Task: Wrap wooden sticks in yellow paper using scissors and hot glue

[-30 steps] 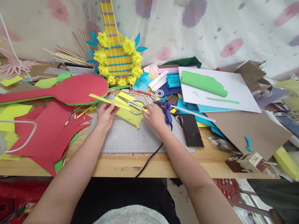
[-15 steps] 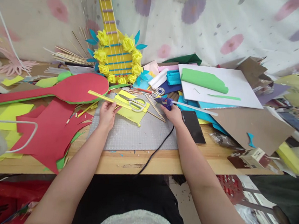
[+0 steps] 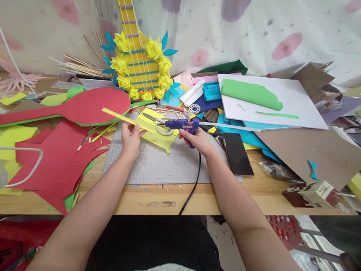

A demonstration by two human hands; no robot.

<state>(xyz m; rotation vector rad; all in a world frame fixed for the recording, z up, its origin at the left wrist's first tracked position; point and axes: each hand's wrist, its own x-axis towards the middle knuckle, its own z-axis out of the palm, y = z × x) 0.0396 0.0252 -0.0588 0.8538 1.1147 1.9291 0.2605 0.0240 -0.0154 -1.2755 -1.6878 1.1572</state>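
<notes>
My left hand (image 3: 130, 139) is closed on a thin yellow strip (image 3: 116, 115), held tilted above the left side of the grey cutting mat (image 3: 151, 171). In my right hand (image 3: 196, 140) is a blue hot glue gun (image 3: 181, 124), its nozzle pointing left toward the strip. A long white glue stick (image 3: 229, 126) sticks out of the gun's back, and a black cord (image 3: 195, 183) hangs down from its handle. Under the gun's tip lie scissors (image 3: 163, 129), partly hidden, on a yellow paper sheet (image 3: 159, 142).
A red guitar-shaped cutout (image 3: 97, 107) and red scraps (image 3: 53, 157) cover the left. Behind stands a yellow paper guitar (image 3: 140, 70) with flowers. To the right are a black phone (image 3: 238, 154), a white board (image 3: 301, 104) bearing green paper, and brown cardboard (image 3: 319, 153).
My right hand has lifted the glue gun and brought it left, over the scissors and nearer the yellow strip. The left hand still holds the strip in nearly the same place.
</notes>
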